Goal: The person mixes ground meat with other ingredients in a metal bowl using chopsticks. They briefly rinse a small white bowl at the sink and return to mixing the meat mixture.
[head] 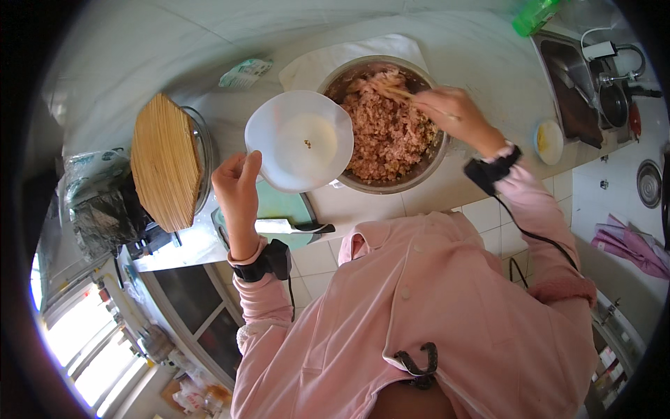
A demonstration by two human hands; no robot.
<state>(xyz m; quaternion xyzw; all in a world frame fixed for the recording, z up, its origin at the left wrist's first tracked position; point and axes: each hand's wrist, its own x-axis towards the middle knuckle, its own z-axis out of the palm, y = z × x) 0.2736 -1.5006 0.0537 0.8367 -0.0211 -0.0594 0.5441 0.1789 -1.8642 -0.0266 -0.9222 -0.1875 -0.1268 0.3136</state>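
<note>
My left hand (238, 180) grips the rim of a translucent white plastic bowl (282, 157), which is tilted beside the metal mixing bowl. Pale liquid and a few small brown grains (308, 144) lie at its bottom. A wide stainless steel bowl (390, 187) holds pinkish minced meat (384, 125) mixed with small bits. My right hand (450, 112) holds chopsticks (400, 93), their tips in the meat near the bowl's far side. The plastic bowl covers part of the steel bowl's left rim.
A green cutting board (285, 201) bears a knife (275, 226) with a black handle. On the left, a wooden slatted lid (165, 162) rests against a glass dish (201, 141). At right are a small bowl (549, 157) with yellow residue and a sink (562, 57). A crumpled packet (245, 73) lies behind.
</note>
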